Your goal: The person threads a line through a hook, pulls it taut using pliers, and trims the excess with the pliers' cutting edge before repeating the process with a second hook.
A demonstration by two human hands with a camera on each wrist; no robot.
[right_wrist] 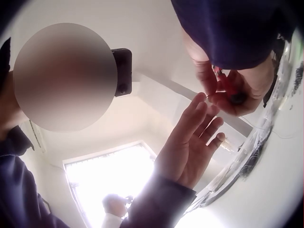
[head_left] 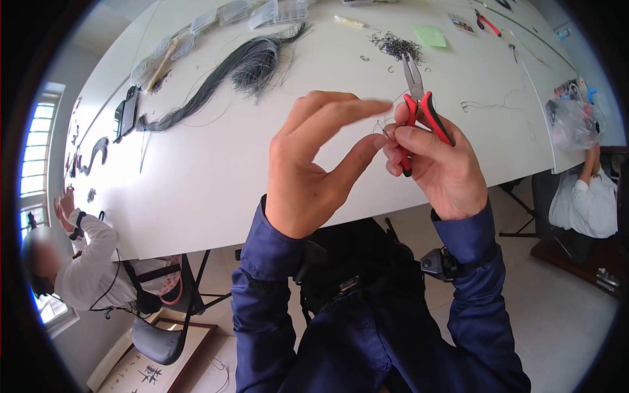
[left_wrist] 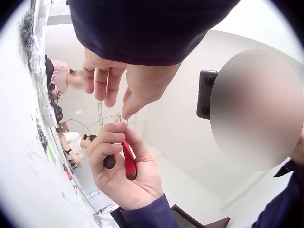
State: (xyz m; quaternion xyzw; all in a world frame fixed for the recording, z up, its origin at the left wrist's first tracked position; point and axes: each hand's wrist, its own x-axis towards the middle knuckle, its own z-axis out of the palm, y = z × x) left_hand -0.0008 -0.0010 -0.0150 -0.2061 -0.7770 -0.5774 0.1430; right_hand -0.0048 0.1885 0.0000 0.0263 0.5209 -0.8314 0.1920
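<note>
Red-and-black pliers [head_left: 432,118] lie in my right hand [head_left: 445,157], jaws pointing away from me, fingers curled round the handles. Between the right thumb and index fingertips is a small dark piece with thin line [head_left: 381,126], too small to make out fully. My left hand [head_left: 314,157] is beside it, fingers extended and blurred, its thumb tip close to the pinched piece; whether it touches cannot be told. In the left wrist view the red handle [left_wrist: 129,161] shows against the right palm. The right wrist view shows the left hand [right_wrist: 187,142] with fingers spread.
Past the pliers lies a pile of small dark hooks [head_left: 400,47] beside a green note [head_left: 430,35]. A grey line bundle [head_left: 229,75] and clear boxes [head_left: 236,12] are at the back left. More pliers [head_left: 488,25] lie back right. People sit at both sides.
</note>
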